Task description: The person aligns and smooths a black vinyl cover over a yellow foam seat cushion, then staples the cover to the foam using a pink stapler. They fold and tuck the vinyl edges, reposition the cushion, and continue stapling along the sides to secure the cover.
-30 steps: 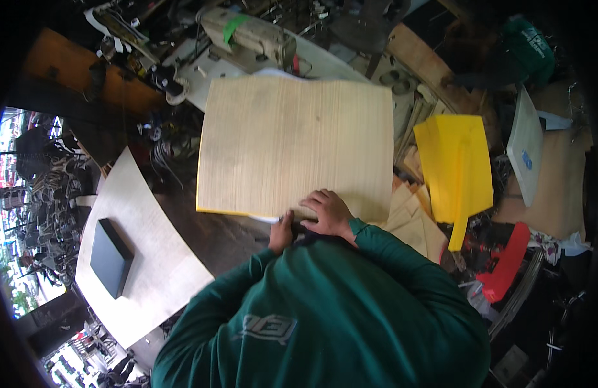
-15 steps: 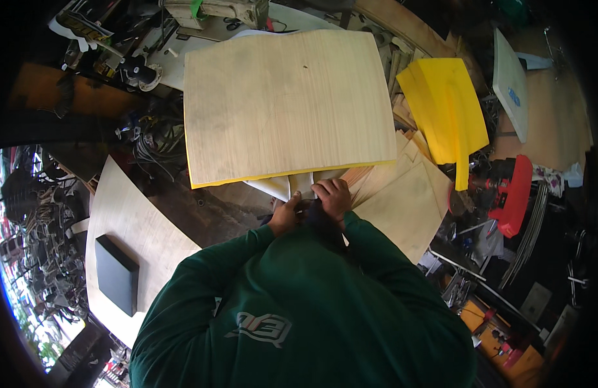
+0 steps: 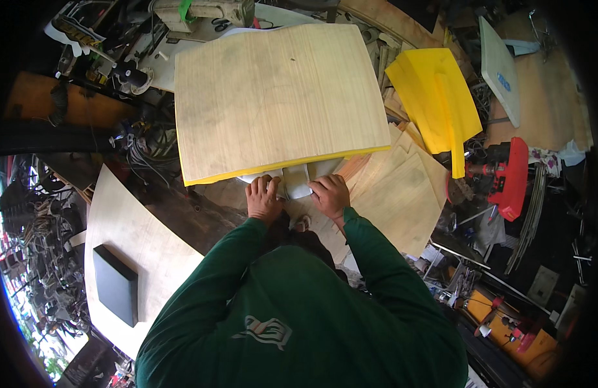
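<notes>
Head view: wood-grained panel (image 3: 279,103) lies just beyond the right hand (image 3: 331,196)

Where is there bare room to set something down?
The wood-grained panel beyond the left hand and right hand looks bare to its yellow edge. So does the pale board at left, around the black box. Crowded: the cable tangle and the space around the red tool.

Had pale, curved-edge table (image 3: 166,239) at left, carrying black box (image 3: 115,284), laid flat toward left edge. Had second pale table (image 3: 162,76) at far left, carrying sewing machine (image 3: 205,13) and dark scissors (image 3: 220,24) just beside it. Couldn't trace support under large wood panel (image 3: 283,103) at centre or overlapping thin wood sheets (image 3: 399,204) at right.
</notes>
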A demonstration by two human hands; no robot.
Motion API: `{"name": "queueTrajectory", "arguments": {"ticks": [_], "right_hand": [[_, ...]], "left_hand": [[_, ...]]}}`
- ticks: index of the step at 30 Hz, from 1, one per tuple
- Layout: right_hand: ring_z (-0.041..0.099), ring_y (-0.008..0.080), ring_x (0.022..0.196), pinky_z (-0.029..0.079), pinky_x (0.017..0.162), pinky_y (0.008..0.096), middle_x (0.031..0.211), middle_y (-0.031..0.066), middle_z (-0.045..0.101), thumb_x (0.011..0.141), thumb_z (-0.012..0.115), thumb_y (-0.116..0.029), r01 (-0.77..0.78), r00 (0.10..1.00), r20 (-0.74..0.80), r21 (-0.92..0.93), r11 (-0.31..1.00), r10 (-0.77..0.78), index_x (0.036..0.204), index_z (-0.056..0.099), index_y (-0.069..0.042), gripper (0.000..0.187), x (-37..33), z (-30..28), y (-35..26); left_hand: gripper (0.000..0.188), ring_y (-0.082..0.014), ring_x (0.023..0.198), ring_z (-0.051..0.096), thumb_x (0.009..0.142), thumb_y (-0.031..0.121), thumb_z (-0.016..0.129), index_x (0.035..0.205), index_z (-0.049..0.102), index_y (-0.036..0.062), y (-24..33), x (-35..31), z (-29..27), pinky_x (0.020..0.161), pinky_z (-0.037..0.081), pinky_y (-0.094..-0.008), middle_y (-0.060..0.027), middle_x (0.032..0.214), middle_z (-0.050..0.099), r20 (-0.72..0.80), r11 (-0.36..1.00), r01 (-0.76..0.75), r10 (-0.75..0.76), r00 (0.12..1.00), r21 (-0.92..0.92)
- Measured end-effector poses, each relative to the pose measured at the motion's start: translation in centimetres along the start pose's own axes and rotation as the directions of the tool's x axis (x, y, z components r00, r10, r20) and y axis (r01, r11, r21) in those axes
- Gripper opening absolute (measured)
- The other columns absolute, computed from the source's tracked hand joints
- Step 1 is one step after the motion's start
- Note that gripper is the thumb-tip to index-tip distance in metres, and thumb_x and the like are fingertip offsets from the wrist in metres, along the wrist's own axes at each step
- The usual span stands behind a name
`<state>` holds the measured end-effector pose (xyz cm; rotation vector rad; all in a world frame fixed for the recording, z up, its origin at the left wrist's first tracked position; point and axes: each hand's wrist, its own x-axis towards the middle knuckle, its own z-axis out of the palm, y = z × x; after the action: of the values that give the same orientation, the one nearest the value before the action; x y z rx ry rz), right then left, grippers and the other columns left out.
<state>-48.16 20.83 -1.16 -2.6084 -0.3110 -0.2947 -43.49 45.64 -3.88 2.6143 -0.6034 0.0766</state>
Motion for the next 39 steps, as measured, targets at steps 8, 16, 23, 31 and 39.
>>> {"name": "queueTrajectory", "arguments": {"ticks": [8, 16, 23, 31, 39], "right_hand": [[0.065, 0.0291, 0.106, 0.051, 0.095, 0.0458, 0.107, 0.0027, 0.07, 0.086, 0.077, -0.016, 0.065, 0.996, 0.064, -0.022, 0.998, -0.064, 0.11, 0.078, -0.013, 0.024, 0.2, -1.4, 0.7], [0.063, 0.0303, 0.128, 0.052, 0.109, 0.0451, 0.125, 0.0034, 0.071, 0.089, 0.077, -0.014, 0.312, 0.944, -0.096, -0.069, 0.948, -0.317, 0.104, 0.076, -0.012, 0.015, 4.5, -3.8, 2.6], [0.071, 0.0282, 0.112, 0.057, 0.098, 0.0407, 0.116, 0.0028, 0.074, 0.089, 0.079, -0.015, 0.384, 0.901, -0.201, -0.046, 0.922, -0.385, 0.101, 0.076, -0.011, 0.013, 7.9, -5.3, 2.6], [0.072, 0.0343, 0.091, 0.057, 0.081, 0.0454, 0.102, 0.007, 0.078, 0.09, 0.079, -0.009, 0.287, 0.912, -0.31, 0.017, 0.958, -0.268, 0.102, 0.076, -0.008, 0.012, 18.8, -18.2, -3.2], [0.072, 0.0428, 0.099, 0.054, 0.083, 0.0563, 0.094, 0.0181, 0.076, 0.102, 0.068, -0.036, -0.125, 0.95, -0.291, -0.012, 0.992, 0.116, 0.1, 0.073, -0.008, 0.028, 37.9, -25.7, -4.9]], "left_hand": [[0.042, -0.0267, 0.118, 0.067, 0.078, 0.012, 0.077, 0.119, 0.077, 0.0208, -1.1, -0.7, -0.3, 0.103, 0.046, -0.0484, -0.0008, 0.117, 0.074, -0.172, 0.987, -0.153, 0.143, 0.975, -0.046], [0.026, -0.0315, 0.14, 0.06, 0.088, 0.016, 0.081, 0.113, 0.072, 0.0155, -1.0, 3.4, -4.0, 0.117, 0.043, -0.0536, -0.0045, 0.14, 0.072, -0.323, 0.939, -0.319, 0.345, 0.881, 0.131], [0.022, -0.0321, 0.117, 0.071, 0.088, 0.008, 0.077, 0.11, 0.071, 0.0104, -0.5, 7.9, -7.1, 0.101, 0.054, -0.0468, -0.0063, 0.121, 0.078, -0.345, 0.924, -0.383, 0.361, 0.866, 0.007], [0.009, -0.0359, 0.094, 0.07, 0.094, 0.013, 0.075, 0.1, 0.07, 0.0105, 3.8, 17.0, -21.3, 0.084, 0.054, -0.0475, -0.0099, 0.101, 0.075, -0.407, 0.949, -0.316, 0.291, 0.866, 0.005], [0.025, -0.0479, 0.099, 0.069, 0.109, 0.03, 0.064, 0.105, 0.067, 0.0055, 3.1, 36.4, -33.5, 0.084, 0.052, -0.0566, -0.0228, 0.102, 0.075, -0.276, 0.96, -0.271, 0.243, 0.93, -0.071]]}}
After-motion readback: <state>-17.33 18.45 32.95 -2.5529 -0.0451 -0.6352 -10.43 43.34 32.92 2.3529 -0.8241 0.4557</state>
